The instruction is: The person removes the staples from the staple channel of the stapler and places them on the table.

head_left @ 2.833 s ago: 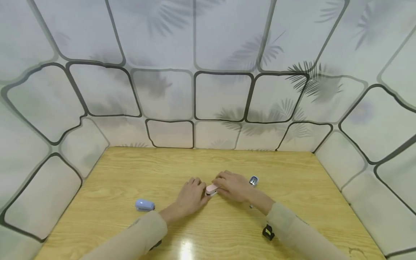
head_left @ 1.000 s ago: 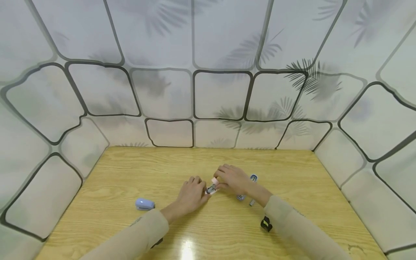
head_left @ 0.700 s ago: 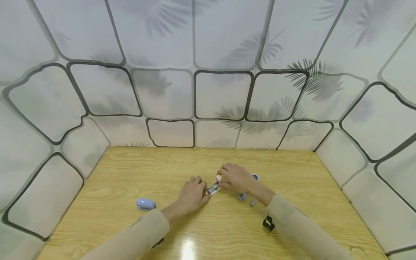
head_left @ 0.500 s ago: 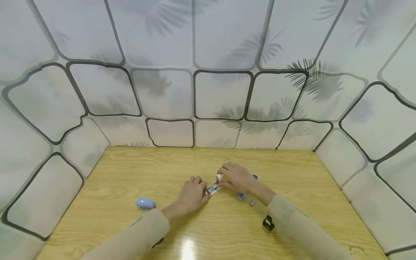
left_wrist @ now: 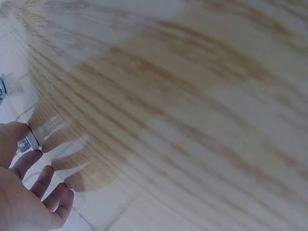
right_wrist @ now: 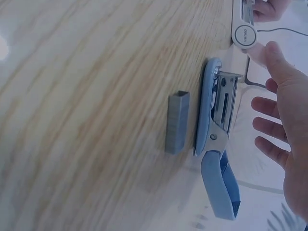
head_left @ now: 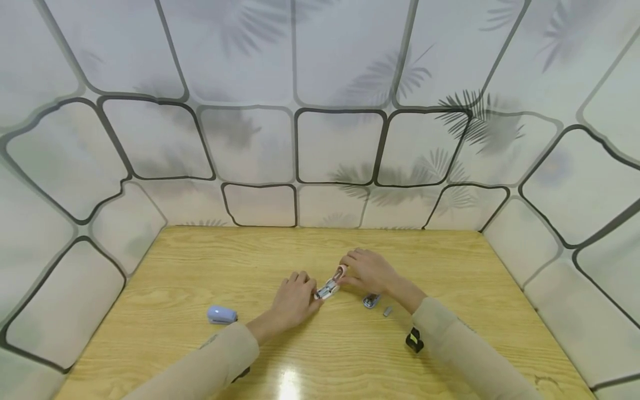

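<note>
A small pink-and-white stapler (head_left: 327, 289) lies on the table at centre, its pink top swung far back and the metal staple channel exposed. My left hand (head_left: 294, 300) pinches its near-left end between thumb and finger; the left wrist view shows the white end (left_wrist: 32, 138) in that pinch. With thumb and fingers, my right hand (head_left: 369, 272) holds the raised pink top at the far end. Below the right hand lies an opened blue stapler (right_wrist: 211, 125), partly hidden by that hand in the head view. A strip of staples (right_wrist: 177, 124) rests beside it.
A closed light-blue stapler (head_left: 222, 314) lies to the left of my left hand. A small black object (head_left: 414, 340) with a yellow-green patch shows beside my right cuff. The wooden table (head_left: 240, 250) meets patterned fabric walls at the back and sides.
The pink top has swung from folded down on the base to wide back. My right hand has moved away and slightly right with it. The left hand has stayed in place.
</note>
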